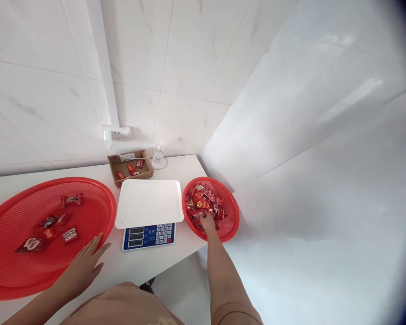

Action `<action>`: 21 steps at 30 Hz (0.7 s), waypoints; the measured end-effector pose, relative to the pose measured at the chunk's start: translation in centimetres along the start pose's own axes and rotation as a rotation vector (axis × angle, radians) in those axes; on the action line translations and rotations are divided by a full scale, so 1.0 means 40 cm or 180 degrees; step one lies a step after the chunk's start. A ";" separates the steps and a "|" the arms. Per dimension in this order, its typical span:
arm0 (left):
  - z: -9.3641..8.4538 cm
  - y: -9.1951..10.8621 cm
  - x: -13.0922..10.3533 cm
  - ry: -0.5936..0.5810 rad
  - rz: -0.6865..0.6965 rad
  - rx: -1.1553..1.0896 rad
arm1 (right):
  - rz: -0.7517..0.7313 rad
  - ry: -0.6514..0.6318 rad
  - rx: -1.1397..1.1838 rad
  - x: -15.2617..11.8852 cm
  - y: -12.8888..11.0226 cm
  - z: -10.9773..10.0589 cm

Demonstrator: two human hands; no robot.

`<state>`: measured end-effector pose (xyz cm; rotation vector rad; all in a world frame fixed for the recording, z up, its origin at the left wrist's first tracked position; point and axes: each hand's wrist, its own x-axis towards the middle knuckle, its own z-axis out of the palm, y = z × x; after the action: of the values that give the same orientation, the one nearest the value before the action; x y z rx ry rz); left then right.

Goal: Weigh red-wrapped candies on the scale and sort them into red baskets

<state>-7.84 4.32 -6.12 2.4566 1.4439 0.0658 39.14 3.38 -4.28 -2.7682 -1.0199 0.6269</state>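
Observation:
My left hand [84,266] rests with its fingers spread on the near right rim of a large red basket [99,189], which holds several red-wrapped candies [70,234]. On the right, my right hand [207,222] reaches into a smaller red basket [235,212] among a pile of red-wrapped candies [203,198]. Its fingertips are hidden in the pile, so what they hold, if anything, does not show. Between the baskets stands a scale with a bare white plate [150,203] and a blue keypad panel [149,236].
Behind the scale is a cardboard box [131,168] with several red packets. A clear glass object [158,152] and a cable stand beside it. A socket [117,134] is on the tiled wall, and another wall borders the right side of the white table [184,253].

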 end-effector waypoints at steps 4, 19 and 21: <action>0.003 0.001 0.001 0.0012 0.0027 0.0049 | 0.0039 -0.0040 -0.0191 0.004 -0.025 -0.002; -0.030 0.028 0.010 -0.0310 -0.0202 0.0062 | -0.0119 -0.0764 -0.0012 0.068 -0.030 0.009; -0.031 0.033 0.014 -0.0340 -0.0233 0.0081 | 0.0072 -0.0881 0.0013 0.088 -0.025 0.023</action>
<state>-6.69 4.47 -4.65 2.3855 1.4955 -0.0981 40.58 6.41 -6.06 -2.7455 -1.0337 1.0370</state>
